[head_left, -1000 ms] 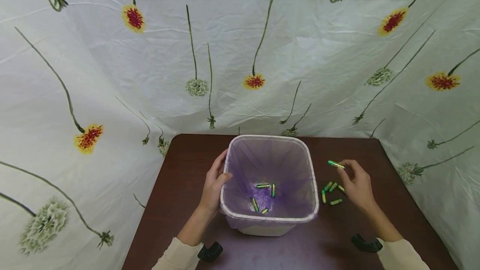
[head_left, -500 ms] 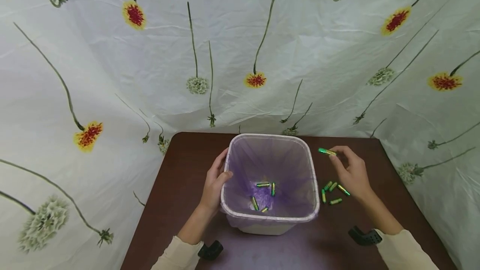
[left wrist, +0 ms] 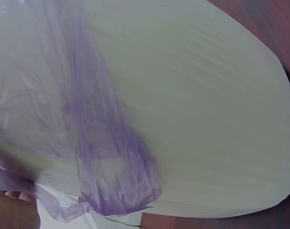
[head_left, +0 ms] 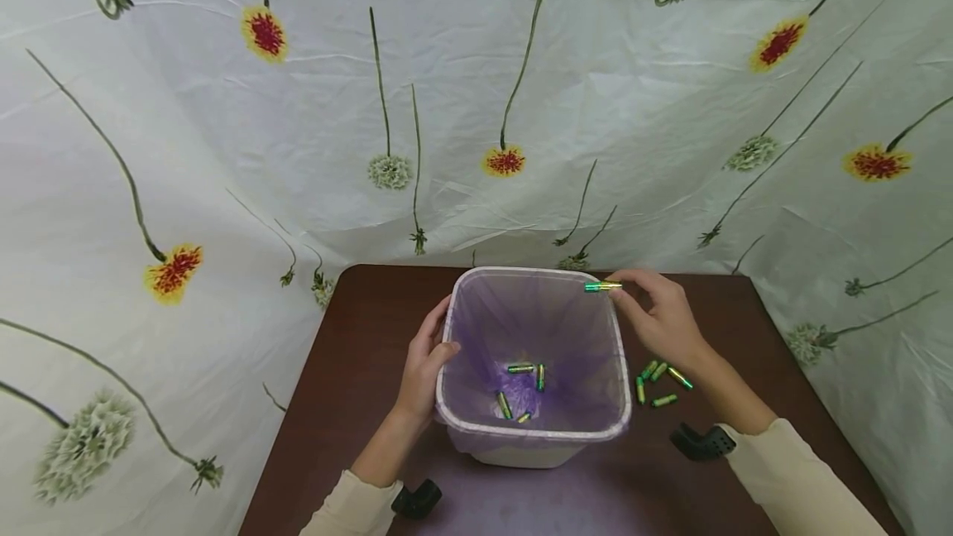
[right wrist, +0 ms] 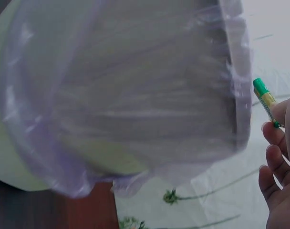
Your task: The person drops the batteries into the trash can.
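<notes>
A green-and-gold battery point(head_left: 602, 286) is pinched at one end between the thumb and fingertips of the right hand point(head_left: 663, 317), lying roughly level and poking out over the far right corner of the waste bin point(head_left: 533, 435); from the right wrist view the same battery point(right wrist: 265, 99) shows its green cap clear of the bin's rim, with the other fingers point(right wrist: 273, 160) loosely curled below it and holding nothing else. So that grip is closed tight on the battery alone. The left hand point(head_left: 426, 362) grips the bin's left rim, thumb hooked over the inside edge and fingers down the outer wall, its grip clamped on the rim. The bin is white, square-mouthed and lined with a thin purple bag point(head_left: 484, 329), whose slack bunches against the outer wall in the left wrist view point(left wrist: 111, 181). Down at the bottom of the bag lie four more batteries point(head_left: 523, 391), scattered at different angles. On the dark brown surface point(head_left: 357, 337) just to the right of the bin sits a small cluster of loose batteries point(head_left: 658, 380), near the right forearm. Both arms wear cream sleeves point(head_left: 789, 470). Behind the surface hangs a white cloth point(head_left: 476, 106) printed with long-stemmed flowers.
</notes>
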Demonstrator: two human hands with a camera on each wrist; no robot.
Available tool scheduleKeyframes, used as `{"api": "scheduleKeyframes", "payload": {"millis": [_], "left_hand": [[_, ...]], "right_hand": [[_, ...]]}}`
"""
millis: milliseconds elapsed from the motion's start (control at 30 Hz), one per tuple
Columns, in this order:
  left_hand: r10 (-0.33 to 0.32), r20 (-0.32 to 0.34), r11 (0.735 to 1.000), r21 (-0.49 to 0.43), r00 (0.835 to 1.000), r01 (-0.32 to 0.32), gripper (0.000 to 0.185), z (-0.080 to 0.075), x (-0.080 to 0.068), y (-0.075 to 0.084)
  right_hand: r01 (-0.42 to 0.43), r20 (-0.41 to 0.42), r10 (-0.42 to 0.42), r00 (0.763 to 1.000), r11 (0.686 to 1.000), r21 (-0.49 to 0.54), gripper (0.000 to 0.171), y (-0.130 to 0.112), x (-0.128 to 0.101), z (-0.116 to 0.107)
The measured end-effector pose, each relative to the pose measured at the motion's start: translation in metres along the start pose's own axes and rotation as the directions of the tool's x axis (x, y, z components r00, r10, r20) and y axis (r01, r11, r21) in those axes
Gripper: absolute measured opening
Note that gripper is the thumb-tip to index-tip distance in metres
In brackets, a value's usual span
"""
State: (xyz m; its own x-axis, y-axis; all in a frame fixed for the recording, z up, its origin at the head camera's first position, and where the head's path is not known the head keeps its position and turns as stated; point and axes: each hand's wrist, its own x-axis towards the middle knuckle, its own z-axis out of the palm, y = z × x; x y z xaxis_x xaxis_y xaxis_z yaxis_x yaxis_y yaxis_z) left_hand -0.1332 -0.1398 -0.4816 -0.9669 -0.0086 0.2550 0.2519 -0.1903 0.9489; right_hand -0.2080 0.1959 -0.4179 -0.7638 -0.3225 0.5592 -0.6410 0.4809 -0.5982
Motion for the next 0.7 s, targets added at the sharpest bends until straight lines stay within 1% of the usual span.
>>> {"api": "scheduleKeyframes", "payload": {"millis": [367,533,600,700], "left_hand": [[-0.012,0.0,1.0,-0.018,1.0,0.012,0.07,-0.002,-0.001,-0.003],[-0.015,-0.002,1.0,-0.022,1.0,0.015,0.07,-0.002,-0.001,-0.002],[-0.016,-0.003,1.0,-0.022,1.0,0.016,0.07,-0.001,-0.001,-0.002],[-0.016,-0.004,1.0,-0.022,1.0,0.016,0.07,-0.001,-0.001,0.0]], "right_hand": [[0.073,0.106,-0.076,0.991,0.997,0.033,0.015,-0.011,0.032,0.018],[0.113,0.159,-0.119,0.98,0.993,0.046,0.014,-0.017,0.042,0.024],[0.133,0.181,-0.137,0.974,0.991,0.035,0.015,-0.018,0.046,0.027],[0.146,0.216,-0.147,0.965,0.989,0.021,0.02,-0.018,0.05,0.028]]}}
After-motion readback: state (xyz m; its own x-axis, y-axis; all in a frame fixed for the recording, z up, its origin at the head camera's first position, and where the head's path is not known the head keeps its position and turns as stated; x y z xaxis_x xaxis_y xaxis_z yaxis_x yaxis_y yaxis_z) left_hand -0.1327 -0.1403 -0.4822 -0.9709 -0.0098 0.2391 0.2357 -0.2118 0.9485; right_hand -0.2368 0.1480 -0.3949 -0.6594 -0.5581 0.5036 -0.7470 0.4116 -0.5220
